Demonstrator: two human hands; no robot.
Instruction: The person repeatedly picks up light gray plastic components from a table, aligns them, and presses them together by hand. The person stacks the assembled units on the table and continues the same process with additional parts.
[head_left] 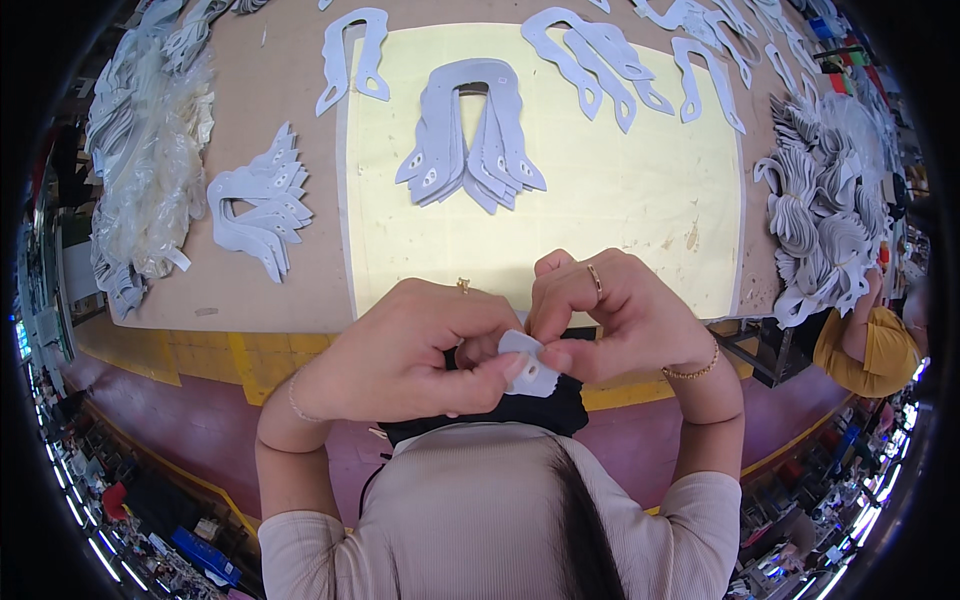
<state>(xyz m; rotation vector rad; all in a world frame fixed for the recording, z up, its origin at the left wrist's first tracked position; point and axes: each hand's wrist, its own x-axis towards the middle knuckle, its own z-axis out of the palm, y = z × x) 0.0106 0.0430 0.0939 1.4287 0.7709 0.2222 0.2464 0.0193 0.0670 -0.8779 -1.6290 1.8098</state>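
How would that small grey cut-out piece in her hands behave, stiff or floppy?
The piece looks thin and flat like the fanned stack on the yellow mat, so probably light and bendy. Both hands, left and right, pinch it by fingertips, suggesting little weight. Flat, so unlikely to roll.

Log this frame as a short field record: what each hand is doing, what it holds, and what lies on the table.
left hand: closed on the small grey cut piece, thumb on its lower part
right hand: pinching the same piece from the upper right; ring on one finger, bracelet on the wrist
position: piece held close to the body, off the table
mat: pale yellow sheet across the table's middle
on mat: fanned stack of grey U-shaped pieces
left of mat: smaller fanned stack; clear bagged pile
right edge: heaped grey pieces
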